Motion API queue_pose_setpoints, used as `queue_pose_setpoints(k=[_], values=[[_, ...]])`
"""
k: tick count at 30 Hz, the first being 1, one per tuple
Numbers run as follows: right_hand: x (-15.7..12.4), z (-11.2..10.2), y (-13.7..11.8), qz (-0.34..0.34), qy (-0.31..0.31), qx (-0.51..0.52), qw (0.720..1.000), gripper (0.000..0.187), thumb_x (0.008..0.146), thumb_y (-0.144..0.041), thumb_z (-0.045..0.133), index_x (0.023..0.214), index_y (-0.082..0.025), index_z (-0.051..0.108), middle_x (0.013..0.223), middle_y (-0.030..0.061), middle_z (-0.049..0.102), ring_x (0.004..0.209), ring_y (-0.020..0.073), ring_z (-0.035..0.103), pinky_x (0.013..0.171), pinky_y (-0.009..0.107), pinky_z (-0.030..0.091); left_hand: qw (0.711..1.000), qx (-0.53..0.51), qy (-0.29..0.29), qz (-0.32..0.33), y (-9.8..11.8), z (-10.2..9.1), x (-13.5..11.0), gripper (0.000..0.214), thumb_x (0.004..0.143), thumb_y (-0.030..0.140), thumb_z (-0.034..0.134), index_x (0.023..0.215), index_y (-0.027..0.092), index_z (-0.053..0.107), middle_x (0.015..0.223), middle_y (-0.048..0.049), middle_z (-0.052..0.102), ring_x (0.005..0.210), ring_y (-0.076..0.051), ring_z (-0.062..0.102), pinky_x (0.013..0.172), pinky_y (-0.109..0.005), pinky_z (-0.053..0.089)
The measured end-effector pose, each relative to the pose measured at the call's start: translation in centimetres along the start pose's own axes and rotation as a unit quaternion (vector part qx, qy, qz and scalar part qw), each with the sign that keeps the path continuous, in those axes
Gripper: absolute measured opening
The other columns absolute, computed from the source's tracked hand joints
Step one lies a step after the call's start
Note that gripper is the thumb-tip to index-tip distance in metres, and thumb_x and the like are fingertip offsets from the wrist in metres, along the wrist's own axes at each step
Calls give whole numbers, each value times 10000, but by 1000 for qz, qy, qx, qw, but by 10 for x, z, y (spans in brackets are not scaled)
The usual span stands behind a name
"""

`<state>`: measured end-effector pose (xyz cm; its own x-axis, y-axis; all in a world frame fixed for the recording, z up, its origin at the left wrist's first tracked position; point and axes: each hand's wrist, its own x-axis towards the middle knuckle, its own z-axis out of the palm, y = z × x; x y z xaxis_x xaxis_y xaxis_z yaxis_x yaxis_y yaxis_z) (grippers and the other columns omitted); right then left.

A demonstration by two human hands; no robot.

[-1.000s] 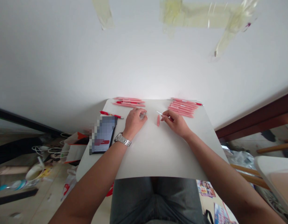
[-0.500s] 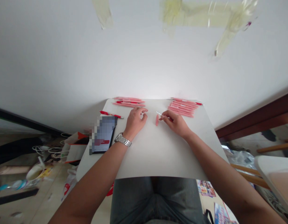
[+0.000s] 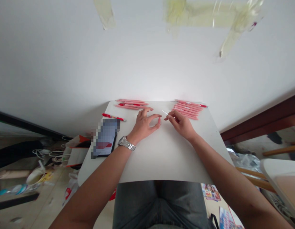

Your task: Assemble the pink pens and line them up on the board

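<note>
My left hand (image 3: 147,122), with a metal watch on its wrist, has its thumb and index finger at the two ends of a short pink pen barrel piece (image 3: 159,121). The other fingers are bent above the table. Between the thumb and fingers of my right hand (image 3: 179,121) is a thin whitish pen refill (image 3: 165,112), its tip pointing up and left. Only the front of the refill shows; the rest is hidden in the hand. A row of pink pens (image 3: 187,109) lies just beyond my right hand, and a smaller group of pink pens (image 3: 130,104) beyond my left.
On the white table (image 3: 161,159), a red pen (image 3: 114,117) lies at the left above a phone or tablet (image 3: 105,138) with a blurred screen. The wall (image 3: 147,63) borders the table's far edge. A paper bag (image 3: 77,149) stands on the floor at left.
My left hand has moved right and taken the pink barrel piece between thumb and index finger. My right hand has shifted slightly right with the refill.
</note>
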<state>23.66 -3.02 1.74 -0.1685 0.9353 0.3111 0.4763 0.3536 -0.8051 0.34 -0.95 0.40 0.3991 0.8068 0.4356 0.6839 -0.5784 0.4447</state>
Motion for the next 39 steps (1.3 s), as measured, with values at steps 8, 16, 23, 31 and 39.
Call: queue_pose_setpoints(k=[8,16,23,31,39], values=[[0,0,2,1,5,8,1000,376,1056,-555,551,994,-213,695,856,26,720,592,128,414,594,313,325,999,32,-11,-1,1,-1,-1,204,958,381,719,1140,349,804,1458,-69,512,1413,-327,464,1247,-532,370],[0,1,2,6,8,9,1000,367,1052,-550,558,988,-215,695,884,29,731,591,128,418,594,318,324,999,43,-8,-15,-2,-2,-2,208,934,350,739,1138,314,765,1412,-83,540,1389,-311,496,1226,-515,396],[0,0,0,9,9,4,1000,363,1051,-543,555,985,-214,693,832,15,703,591,129,414,594,317,314,999,43,-13,-16,-1,-2,-1,418,816,520,869,1141,291,738,1398,-83,593,1354,-340,526,1199,-536,423],[0,1,2,6,6,7,1000,355,1053,-541,558,976,-217,681,834,13,691,590,127,408,587,312,311,1000,27,-10,1,-5,0,-1,157,969,290,714,1123,284,743,1305,-71,631,1358,-300,526,1206,-508,431],[-1,1,1,-2,8,9,1000,334,1056,-528,567,977,-219,666,855,19,705,598,125,410,583,308,311,1000,5,6,10,-6,0,2,109,970,202,696,1051,266,733,1233,-56,665,1283,-282,564,1163,-502,458]])
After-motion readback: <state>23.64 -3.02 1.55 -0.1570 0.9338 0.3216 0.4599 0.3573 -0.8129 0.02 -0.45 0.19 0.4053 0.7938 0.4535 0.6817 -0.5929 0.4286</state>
